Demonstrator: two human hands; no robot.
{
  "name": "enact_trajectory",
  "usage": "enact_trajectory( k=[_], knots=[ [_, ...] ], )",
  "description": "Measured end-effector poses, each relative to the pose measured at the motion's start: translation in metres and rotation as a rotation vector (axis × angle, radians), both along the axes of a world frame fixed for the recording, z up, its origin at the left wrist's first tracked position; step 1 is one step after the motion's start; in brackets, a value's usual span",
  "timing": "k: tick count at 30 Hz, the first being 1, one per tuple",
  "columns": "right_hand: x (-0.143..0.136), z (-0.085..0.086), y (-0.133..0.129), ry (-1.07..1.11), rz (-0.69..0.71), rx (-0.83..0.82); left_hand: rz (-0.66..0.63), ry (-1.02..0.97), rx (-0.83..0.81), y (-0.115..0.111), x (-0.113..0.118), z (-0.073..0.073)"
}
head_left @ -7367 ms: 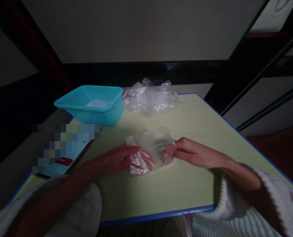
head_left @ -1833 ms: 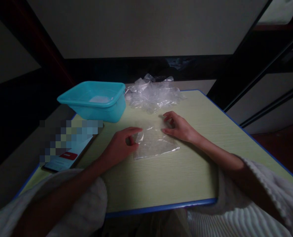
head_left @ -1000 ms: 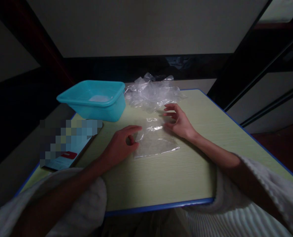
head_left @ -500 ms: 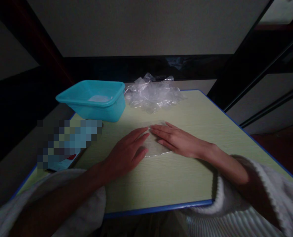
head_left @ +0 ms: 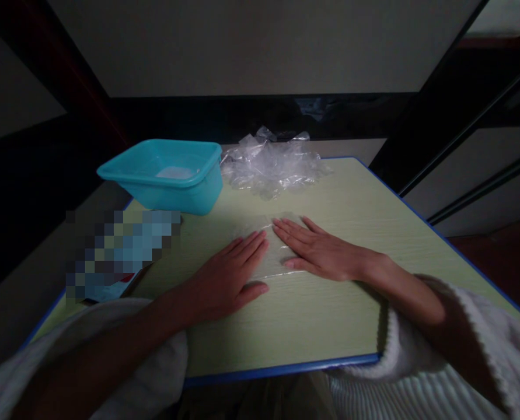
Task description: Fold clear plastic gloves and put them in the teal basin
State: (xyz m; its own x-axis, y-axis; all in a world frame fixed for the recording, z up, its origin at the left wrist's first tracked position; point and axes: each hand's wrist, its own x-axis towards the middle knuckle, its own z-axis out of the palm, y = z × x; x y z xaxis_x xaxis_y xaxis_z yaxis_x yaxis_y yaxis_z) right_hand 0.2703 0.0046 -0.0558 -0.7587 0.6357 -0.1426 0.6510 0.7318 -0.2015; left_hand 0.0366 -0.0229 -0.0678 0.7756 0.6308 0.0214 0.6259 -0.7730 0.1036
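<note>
A thin clear plastic sheet or bag [head_left: 274,256] lies flat on the pale table [head_left: 312,321], in front of me. My left hand [head_left: 229,277] rests palm down on its left part, fingers stretched and the thumb apart. On its right part lies my right hand [head_left: 323,248], also flat, with its fingers extended toward the upper left. Neither hand grips anything. The fingertips of the two hands are close but do not touch.
Beyond the hands, a crumpled heap of clear plastic [head_left: 272,166] sits near the table's back edge. A turquoise basin [head_left: 176,195] stands at the back left, holding something pale. Nearer on the left lies a partly pixelated flat item [head_left: 119,286]. Blue trim edges the table.
My left hand has moved slightly toward me, its thumb now farther from the fingers. My right hand has shifted a little to the right, leaving more of the plastic uncovered.
</note>
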Motion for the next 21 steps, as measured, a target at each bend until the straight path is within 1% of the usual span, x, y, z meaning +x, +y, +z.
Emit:
enact_trajectory(
  k=[3,9,14,18,21],
  knots=[
    [0.003,0.000,-0.001,-0.011,-0.006,-0.002,-0.008,0.004,0.000,0.000,-0.001,0.001],
    [0.008,0.002,0.000,0.046,-0.002,-0.033,-0.007,0.005,-0.032,-0.001,0.000,0.004],
    [0.010,0.004,0.002,0.030,0.012,-0.053,-0.010,-0.011,-0.034,-0.001,-0.001,0.002],
    [0.015,0.014,0.005,0.074,0.015,-0.062,-0.021,-0.041,0.015,0.000,-0.001,0.004],
    [0.020,0.024,0.005,0.187,-0.012,-0.058,-0.083,-0.101,0.051,-0.001,0.000,0.007]
  ],
)
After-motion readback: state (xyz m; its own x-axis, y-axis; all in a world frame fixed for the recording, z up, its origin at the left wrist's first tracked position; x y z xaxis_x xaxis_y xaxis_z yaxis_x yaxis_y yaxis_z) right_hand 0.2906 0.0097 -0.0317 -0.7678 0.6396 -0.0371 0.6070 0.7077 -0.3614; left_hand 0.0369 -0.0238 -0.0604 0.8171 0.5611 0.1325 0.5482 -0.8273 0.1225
